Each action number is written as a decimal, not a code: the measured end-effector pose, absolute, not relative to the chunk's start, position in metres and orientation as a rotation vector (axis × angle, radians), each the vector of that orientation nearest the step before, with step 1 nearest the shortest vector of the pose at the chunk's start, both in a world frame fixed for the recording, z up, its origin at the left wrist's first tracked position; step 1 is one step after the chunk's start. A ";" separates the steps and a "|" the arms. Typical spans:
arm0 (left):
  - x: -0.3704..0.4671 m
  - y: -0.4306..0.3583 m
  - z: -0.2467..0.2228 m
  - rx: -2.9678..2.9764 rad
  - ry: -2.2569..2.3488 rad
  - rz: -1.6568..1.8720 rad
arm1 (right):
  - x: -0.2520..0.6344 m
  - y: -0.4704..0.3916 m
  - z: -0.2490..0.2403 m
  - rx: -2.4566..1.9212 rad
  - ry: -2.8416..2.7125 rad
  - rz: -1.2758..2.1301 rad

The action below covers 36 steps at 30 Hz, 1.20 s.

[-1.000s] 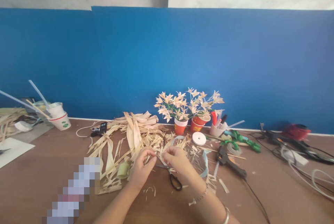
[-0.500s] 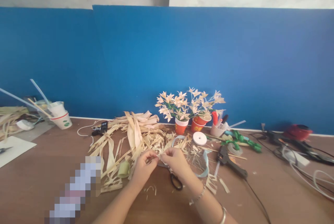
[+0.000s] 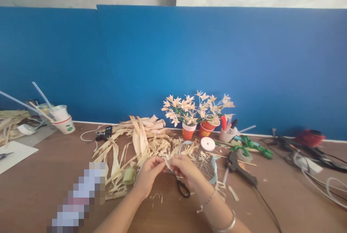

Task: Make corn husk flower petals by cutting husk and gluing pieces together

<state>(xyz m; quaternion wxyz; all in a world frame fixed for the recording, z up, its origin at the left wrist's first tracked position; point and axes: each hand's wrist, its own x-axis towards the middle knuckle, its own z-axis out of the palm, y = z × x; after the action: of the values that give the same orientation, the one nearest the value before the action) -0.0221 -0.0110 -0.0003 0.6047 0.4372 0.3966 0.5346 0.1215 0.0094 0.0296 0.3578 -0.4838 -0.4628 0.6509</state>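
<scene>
My left hand and my right hand meet over the front of the husk pile, their fingertips pinched on a small pale piece of corn husk. Most of that piece is covered by my fingers. Just under my right hand lie scissors with black handles, the blades partly hidden. Dried corn husks spread beyond my left hand, with a green roll of tape at their near edge. Behind my hands, pale husk flowers stand in orange paper cups.
A white spool sits behind a light blue ribbon. To the right lies a glue gun, its cord running to the front edge. Green stems and tangled cables lie farther right. White cups with sticks stand at left.
My right hand has turned slightly and shifted a little to the right, its wrist rolling. More of the pale husk piece shows between my fingertips. My left hand has barely moved.
</scene>
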 end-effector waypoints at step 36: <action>-0.026 -0.009 -0.005 1.069 1.041 1.168 | 0.133 0.013 0.033 -1.223 -1.802 1.021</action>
<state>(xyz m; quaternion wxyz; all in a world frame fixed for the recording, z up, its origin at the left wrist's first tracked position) -0.0263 -0.0087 -0.0051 0.5838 0.4579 0.4461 0.5005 0.1330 0.0134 0.0326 0.3598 -0.4743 -0.6991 0.3961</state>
